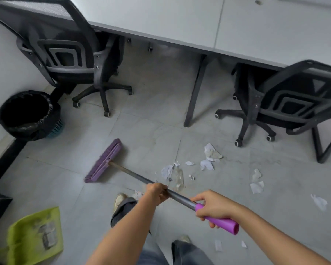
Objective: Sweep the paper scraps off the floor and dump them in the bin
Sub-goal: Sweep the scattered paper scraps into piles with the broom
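A: Holding what?

B: Gripping a long broom (104, 161) with purple bristles and a metal shaft, two-handed. Left hand (157, 193) curled round the bare shaft, right hand (211, 207) wrapped round the purple plastic end grip.

A: Seeing the torn white paper scraps (211, 153) where?

B: Scattered over the grey tiled floor (151, 104), right of the broom head, near a black mesh office chair (294, 100) and well apart from the round black-bagged bin (33, 131) by the left wall. Spotting a lime-green plastic dustpan (34, 232) lower left.

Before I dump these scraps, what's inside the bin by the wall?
Only the black liner bag shows inside the bin, folded out over its rim. The interior is in deep shadow, so whether anything lies at the bottom cannot be seen.
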`<move>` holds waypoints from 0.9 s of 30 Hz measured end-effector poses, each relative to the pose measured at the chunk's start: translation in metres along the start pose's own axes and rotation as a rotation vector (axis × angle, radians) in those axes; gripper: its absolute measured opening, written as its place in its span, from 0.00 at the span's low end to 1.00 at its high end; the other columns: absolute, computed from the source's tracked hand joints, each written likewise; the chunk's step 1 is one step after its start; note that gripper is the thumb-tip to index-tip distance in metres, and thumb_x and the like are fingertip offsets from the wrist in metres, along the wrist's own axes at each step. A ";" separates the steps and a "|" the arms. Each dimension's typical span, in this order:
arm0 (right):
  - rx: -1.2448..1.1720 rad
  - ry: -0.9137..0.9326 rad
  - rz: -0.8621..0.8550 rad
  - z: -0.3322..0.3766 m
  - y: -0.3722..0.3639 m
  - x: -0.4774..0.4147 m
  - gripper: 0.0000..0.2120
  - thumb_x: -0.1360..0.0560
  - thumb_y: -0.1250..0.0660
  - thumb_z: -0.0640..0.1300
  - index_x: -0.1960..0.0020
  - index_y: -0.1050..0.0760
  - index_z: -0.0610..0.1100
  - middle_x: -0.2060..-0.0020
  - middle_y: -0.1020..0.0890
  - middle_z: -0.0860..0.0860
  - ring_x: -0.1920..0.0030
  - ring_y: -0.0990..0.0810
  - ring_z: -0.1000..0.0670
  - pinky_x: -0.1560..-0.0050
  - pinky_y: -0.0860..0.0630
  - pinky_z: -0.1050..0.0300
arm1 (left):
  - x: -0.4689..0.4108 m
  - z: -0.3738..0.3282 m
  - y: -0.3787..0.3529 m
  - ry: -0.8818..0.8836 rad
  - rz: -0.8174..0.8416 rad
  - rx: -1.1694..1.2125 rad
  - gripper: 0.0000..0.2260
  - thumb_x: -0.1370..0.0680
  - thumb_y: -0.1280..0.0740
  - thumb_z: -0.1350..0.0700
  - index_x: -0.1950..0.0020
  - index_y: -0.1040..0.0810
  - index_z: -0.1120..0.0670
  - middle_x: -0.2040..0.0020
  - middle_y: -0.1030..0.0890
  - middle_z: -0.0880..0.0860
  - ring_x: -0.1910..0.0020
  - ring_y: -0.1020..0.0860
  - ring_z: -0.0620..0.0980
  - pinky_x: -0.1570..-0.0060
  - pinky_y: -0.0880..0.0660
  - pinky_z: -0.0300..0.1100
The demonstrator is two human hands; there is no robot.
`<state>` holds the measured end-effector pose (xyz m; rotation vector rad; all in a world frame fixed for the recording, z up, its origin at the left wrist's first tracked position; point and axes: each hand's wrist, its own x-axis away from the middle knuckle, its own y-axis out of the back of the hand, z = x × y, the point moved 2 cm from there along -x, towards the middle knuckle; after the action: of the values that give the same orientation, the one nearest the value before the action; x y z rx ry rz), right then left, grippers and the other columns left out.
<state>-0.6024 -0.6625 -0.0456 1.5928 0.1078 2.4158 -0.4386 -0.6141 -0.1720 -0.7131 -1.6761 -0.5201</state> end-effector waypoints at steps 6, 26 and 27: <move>0.146 -0.040 -0.027 -0.114 0.018 0.108 0.19 0.31 0.40 0.38 0.42 0.27 0.50 0.63 0.25 0.47 0.79 0.26 0.55 0.73 0.26 0.57 | 0.060 0.115 -0.097 0.084 0.164 -0.006 0.07 0.23 0.39 0.73 0.50 0.34 0.65 0.64 0.30 0.60 0.67 0.29 0.53 0.77 0.22 0.45; 0.135 0.147 -0.033 -0.082 -0.097 0.088 0.25 0.28 0.36 0.36 0.31 0.33 0.43 0.58 0.24 0.45 0.78 0.26 0.54 0.77 0.28 0.64 | 0.069 0.141 0.028 0.056 0.035 -0.154 0.10 0.21 0.43 0.70 0.62 0.34 0.64 0.64 0.33 0.59 0.69 0.33 0.53 0.82 0.24 0.43; 0.102 0.132 -0.024 -0.083 -0.098 0.084 0.25 0.28 0.36 0.36 0.31 0.33 0.43 0.60 0.23 0.44 0.78 0.26 0.54 0.77 0.27 0.63 | 0.066 0.142 0.028 0.052 0.035 -0.163 0.10 0.21 0.43 0.70 0.63 0.34 0.64 0.65 0.34 0.58 0.69 0.34 0.52 0.86 0.28 0.41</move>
<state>-0.6932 -0.5410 -0.0230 1.4623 0.2763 2.5327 -0.5276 -0.4859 -0.1402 -0.8384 -1.5826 -0.6505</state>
